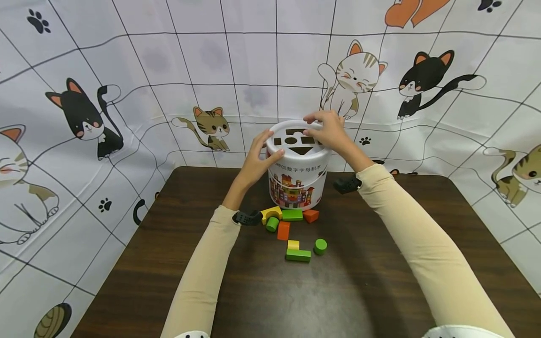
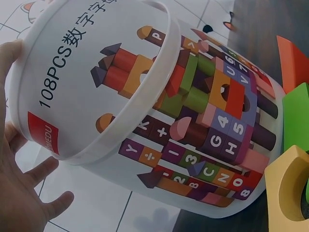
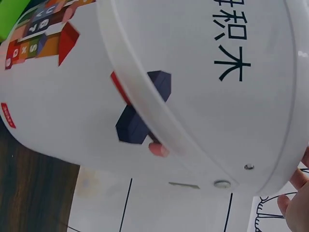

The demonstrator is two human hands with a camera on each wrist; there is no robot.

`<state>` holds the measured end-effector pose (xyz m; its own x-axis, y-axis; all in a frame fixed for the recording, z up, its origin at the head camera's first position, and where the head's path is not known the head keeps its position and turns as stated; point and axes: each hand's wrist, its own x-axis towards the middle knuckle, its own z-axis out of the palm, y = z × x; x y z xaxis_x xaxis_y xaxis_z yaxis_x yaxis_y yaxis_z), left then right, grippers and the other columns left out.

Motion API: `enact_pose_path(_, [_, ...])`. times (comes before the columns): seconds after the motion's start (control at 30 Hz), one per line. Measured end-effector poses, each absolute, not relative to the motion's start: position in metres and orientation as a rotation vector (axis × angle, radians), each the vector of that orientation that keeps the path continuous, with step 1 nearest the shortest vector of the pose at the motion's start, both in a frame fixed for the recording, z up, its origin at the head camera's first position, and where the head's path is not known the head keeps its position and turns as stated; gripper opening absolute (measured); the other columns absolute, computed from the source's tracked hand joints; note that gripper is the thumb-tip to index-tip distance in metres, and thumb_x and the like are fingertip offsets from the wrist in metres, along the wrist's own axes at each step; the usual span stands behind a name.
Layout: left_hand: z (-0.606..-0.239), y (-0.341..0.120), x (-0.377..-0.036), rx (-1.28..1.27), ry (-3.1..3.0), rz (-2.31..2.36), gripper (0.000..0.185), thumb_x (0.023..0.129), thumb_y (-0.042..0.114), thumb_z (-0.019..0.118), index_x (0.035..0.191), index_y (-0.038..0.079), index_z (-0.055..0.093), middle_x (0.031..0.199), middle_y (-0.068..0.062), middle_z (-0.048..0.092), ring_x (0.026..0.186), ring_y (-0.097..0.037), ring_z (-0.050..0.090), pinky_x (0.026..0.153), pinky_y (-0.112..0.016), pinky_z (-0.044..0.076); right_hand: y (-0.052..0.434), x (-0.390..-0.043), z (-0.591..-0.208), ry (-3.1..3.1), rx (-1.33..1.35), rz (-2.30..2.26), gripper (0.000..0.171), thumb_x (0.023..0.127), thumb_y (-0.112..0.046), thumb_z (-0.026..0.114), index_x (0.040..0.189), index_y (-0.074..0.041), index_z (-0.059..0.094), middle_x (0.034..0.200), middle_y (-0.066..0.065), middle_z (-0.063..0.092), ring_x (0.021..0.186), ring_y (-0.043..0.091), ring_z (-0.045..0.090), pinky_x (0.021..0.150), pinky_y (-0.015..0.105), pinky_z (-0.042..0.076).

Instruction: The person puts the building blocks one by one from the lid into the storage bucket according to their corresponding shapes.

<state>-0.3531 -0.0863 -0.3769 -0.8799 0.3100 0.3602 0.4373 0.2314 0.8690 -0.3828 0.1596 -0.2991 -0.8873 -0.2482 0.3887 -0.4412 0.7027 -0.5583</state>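
Observation:
A white bucket [image 1: 297,176] with printed block pictures and a handle stands at the table's back, topped by a white lid [image 1: 284,130] with shape cutouts. My left hand [image 1: 255,162] is at the lid's left edge with fingers spread. In the left wrist view, left fingers [image 2: 41,171] touch the rim from the side. My right hand [image 1: 329,131] rests at the lid's right edge, thumb and forefinger over its top. Only part of that hand shows in the right wrist view, where right fingers [image 3: 299,179] are right at the rim.
Before the bucket lie a yellow arch [image 1: 271,213], a long green block [image 1: 292,215], orange blocks [image 1: 283,230], green cylinders [image 1: 320,246], a small yellow block [image 1: 293,244] and another green bar [image 1: 298,255]. A cat-print sheet [image 1: 253,61] hangs behind the dark table [image 1: 274,300].

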Motion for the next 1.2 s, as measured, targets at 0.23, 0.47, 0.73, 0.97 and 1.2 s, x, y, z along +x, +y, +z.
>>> enact_pose_path(0.23, [-0.377, -0.086, -0.354, -0.730, -2.367, -1.729, 0.077, 0.095, 0.035, 0.066, 0.162, 0.018, 0.030, 0.171, -0.004, 0.011, 0.151, -0.037, 0.026, 0.117, -0.066, 0.033, 0.165, -0.375, -0.298, -2.640, 0.572, 0.925, 0.039, 0.091, -0.020, 0.077, 0.126, -0.003, 0.070, 0.129, 0.016, 0.068, 0.123, 0.034, 0.044, 0.109, 0.056, 0.020])
enact_pose_path(0.47, [-0.377, -0.086, -0.355, -0.733, -2.363, -1.723, 0.081, 0.094, 0.041, 0.066, 0.162, 0.016, 0.029, 0.171, -0.004, 0.012, 0.150, -0.037, 0.026, 0.117, -0.063, 0.035, 0.172, -0.357, -0.299, -2.610, 0.684, 0.871, 0.039, 0.090, -0.017, 0.078, 0.126, -0.003, 0.070, 0.129, 0.017, 0.068, 0.115, 0.035, 0.044, 0.102, 0.054, 0.021])
enact_pose_path(0.73, [-0.379, -0.086, -0.355, -0.730, -2.369, -1.718, 0.080, 0.095, 0.039, 0.066, 0.162, 0.019, 0.029, 0.171, -0.003, 0.012, 0.150, -0.035, 0.027, 0.117, -0.060, 0.036, 0.183, -0.321, -0.308, -2.509, 0.816, 0.823, 0.036, 0.088, -0.015, 0.080, 0.122, -0.006, 0.072, 0.129, 0.016, 0.068, 0.114, 0.034, 0.046, 0.102, 0.057, 0.024])
enact_pose_path(0.97, [-0.380, -0.086, -0.356, -0.726, -2.364, -1.725, 0.082, 0.093, 0.042, 0.067, 0.162, 0.019, 0.029, 0.171, -0.004, 0.013, 0.149, -0.035, 0.028, 0.116, -0.063, 0.036, 0.192, -0.290, -0.321, -2.350, 0.954, 0.818, 0.038, 0.079, -0.008, 0.086, 0.115, -0.003, 0.075, 0.118, 0.017, 0.073, 0.109, 0.035, 0.052, 0.096, 0.054, 0.032])
enact_pose_path(1.2, [-0.379, -0.085, -0.357, -0.727, -2.365, -1.704, 0.081, 0.094, 0.042, 0.066, 0.162, 0.018, 0.030, 0.171, -0.003, 0.013, 0.150, -0.035, 0.028, 0.118, -0.062, 0.034, 0.204, -0.266, -0.355, -2.317, 1.087, 0.794, 0.037, 0.076, -0.007, 0.088, 0.111, -0.003, 0.076, 0.111, 0.012, 0.075, 0.104, 0.030, 0.060, 0.089, 0.044, 0.040])
